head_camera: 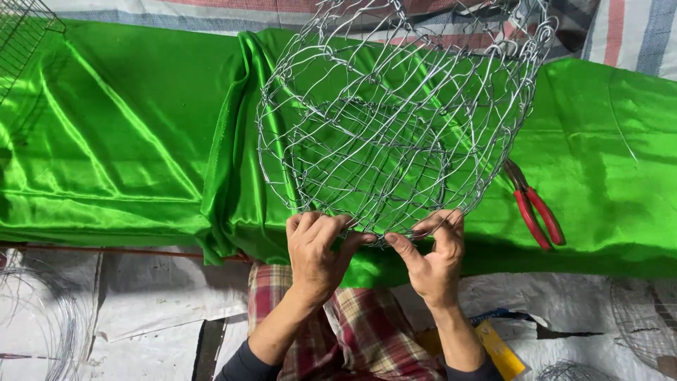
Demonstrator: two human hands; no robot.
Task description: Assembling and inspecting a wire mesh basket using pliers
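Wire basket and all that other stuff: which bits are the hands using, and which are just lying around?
In use:
wire basket
left hand on its rim
right hand on its rim
green cloth under it

Lying about:
red pliers
wire coil
yellow tool
wire rack

Both hands sit low in the middle of the frame, side by side and almost touching. The left hand [315,255] shows its back to the camera, knuckles up, fingers curled forward and closed over thin wire. The right hand [431,255] mirrors it just to the right, its thumb stretched leftward toward the other hand and its fingers bent over and pinching the same wire. Both wrists are straight. The bare forearms run down and slightly inward to the bottom edge, where dark sleeves cover them from the elbow.
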